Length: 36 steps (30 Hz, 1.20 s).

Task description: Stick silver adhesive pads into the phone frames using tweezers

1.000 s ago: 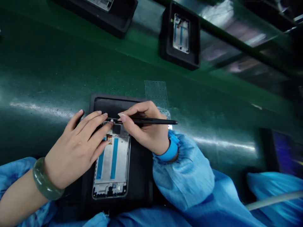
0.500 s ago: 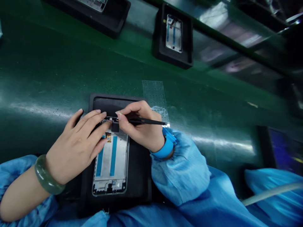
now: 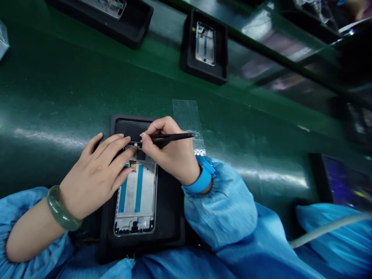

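A phone frame (image 3: pixel 147 193) with two blue strips and a small orange flex cable (image 3: pixel 133 167) lies in a black tray (image 3: pixel 171 217) before me. My left hand (image 3: pixel 97 178) rests with its fingers spread over the frame's upper left part, fingertips near the top edge. Pinched in my right hand (image 3: pixel 171 155) are black tweezers (image 3: pixel 174 137), their back end pointing right. The tweezer tips are at the frame's top edge, mostly hidden by my fingers. Beside the dark square (image 3: pixel 141 154) on the frame, my left index finger touches down.
Behind my right hand lies a clear plastic sheet (image 3: pixel 186 112) with small pieces at its near end. Further back, a black tray (image 3: pixel 222 54) holds another phone frame (image 3: pixel 205 44). A second black tray (image 3: pixel 139 27) stands at the upper left. A blue sleeve (image 3: pixel 325 221) shows at right.
My right hand has risen slightly, and the tweezers now lie flatter, with their back end higher. My left hand stays on the frame. The whole view has shifted a little.
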Each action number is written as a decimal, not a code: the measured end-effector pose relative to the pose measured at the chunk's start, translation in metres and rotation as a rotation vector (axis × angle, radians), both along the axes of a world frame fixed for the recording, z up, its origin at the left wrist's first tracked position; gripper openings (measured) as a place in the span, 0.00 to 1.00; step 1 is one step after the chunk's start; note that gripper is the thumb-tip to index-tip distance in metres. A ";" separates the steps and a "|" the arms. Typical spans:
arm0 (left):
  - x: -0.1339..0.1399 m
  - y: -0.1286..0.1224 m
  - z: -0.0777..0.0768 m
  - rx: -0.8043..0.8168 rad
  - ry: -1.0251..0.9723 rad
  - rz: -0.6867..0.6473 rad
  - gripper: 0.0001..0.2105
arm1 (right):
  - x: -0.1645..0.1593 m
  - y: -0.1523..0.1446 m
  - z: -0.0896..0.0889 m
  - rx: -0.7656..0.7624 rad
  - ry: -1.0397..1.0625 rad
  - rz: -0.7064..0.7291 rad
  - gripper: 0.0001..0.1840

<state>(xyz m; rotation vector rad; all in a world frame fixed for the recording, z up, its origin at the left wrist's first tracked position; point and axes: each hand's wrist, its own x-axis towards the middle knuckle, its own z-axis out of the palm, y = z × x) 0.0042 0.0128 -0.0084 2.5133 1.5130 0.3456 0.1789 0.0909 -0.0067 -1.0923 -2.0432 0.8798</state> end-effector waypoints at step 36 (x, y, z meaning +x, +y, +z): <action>-0.003 0.002 0.000 0.051 -0.020 -0.012 0.17 | -0.001 0.002 -0.007 0.012 0.136 -0.008 0.05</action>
